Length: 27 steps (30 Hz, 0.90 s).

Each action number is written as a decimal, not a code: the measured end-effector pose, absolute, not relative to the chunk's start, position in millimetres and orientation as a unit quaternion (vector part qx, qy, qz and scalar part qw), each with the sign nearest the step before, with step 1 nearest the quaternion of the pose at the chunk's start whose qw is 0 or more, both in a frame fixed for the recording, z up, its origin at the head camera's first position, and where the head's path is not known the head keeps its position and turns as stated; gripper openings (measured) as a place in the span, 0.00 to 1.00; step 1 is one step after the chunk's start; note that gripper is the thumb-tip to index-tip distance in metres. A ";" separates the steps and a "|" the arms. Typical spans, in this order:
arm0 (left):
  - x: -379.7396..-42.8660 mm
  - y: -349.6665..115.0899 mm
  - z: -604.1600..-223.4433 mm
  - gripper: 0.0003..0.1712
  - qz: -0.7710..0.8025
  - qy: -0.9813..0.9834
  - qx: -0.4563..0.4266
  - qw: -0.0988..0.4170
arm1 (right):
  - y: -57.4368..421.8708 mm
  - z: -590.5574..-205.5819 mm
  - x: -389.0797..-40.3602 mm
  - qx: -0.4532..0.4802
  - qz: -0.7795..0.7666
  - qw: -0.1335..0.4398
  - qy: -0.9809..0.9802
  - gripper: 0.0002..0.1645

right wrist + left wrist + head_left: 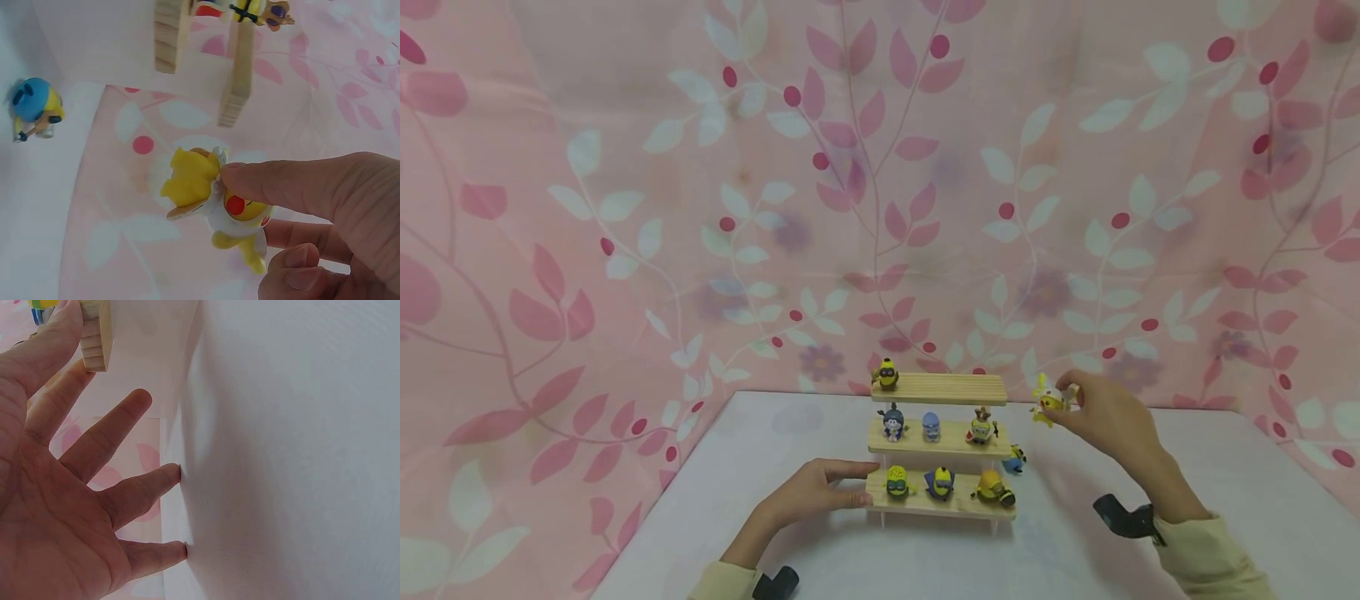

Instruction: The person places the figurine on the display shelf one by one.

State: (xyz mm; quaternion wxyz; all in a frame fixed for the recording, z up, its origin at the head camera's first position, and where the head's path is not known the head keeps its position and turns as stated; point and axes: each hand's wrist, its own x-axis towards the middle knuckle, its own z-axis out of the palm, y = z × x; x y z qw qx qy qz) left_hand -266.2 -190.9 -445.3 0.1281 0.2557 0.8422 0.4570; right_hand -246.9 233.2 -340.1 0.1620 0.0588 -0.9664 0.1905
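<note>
A three-tier wooden display stand [940,510] bears several small figurines. At the left end of its lowest board [95,337], my left hand [820,492] pinches the wood between thumb and index finger, its other fingers spread. To the right of the stand, my right hand [1108,412] pinches a yellow and white figurine [1049,403] in the air. The right wrist view shows red cheeks on this figurine [235,206], my thumb [281,184] lying against it.
Top board: one dark-goggled figurine [887,375]. Middle board: a grey-haired one [892,423], a blue one [931,427] and a crowned one [981,427]. Three yellow ones, including one caped [940,482], occupy the lowest. A blue-and-yellow figurine [32,100] is on the white table [1097,533].
</note>
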 end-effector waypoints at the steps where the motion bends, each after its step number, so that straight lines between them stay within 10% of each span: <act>1: -266.0 -190.9 -445.0 0.26 0.456 0.843 0.255 0.128 | 231.9 -338.1 -246.5 0.057 0.194 0.163 -0.966 0.28; 27: -264.9 -189.7 -441.6 0.27 0.442 0.852 0.252 0.127 | 193.7 -299.3 -248.4 0.100 0.195 0.248 -0.943 0.25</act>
